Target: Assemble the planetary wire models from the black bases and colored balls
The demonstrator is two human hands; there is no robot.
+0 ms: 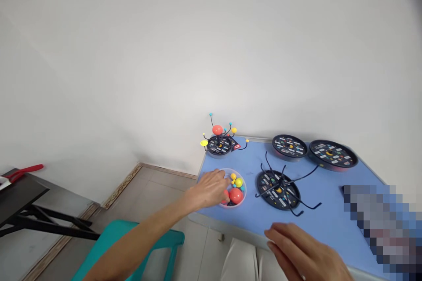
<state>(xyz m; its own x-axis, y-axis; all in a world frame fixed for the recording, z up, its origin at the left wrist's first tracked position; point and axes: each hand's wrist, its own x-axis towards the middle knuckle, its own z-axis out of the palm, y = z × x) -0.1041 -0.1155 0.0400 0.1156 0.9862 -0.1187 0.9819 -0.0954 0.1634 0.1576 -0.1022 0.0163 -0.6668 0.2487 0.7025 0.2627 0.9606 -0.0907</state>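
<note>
The left hand [209,189] comes from the lower left and reaches over the near rim of a clear round plastic bowl [243,185]. Its fingers are kept close together and point to about 3 o'clock, toward the small balls. The hand covers part of the bowl, so I cannot tell if it holds a ball. In the bowl are a big glossy red ball [236,195] and small yellow balls [238,182].

The right hand [296,250] is at 6 o'clock of the bowl's neighbour, near the table's front edge. Its fingers are a little curled and apart from each other, and it holds nothing that can be seen.

The bowl is round, so it has no long axis, and it stands on the left part of a blue table [329,189]. At its 3 o'clock lies a black round disc with thin black wire arms [278,189], spreading flat. At its 12 o'clock stands a black disc model with coloured balls on wires [217,134]. Two plain black discs [332,154] lie further right.
</note>
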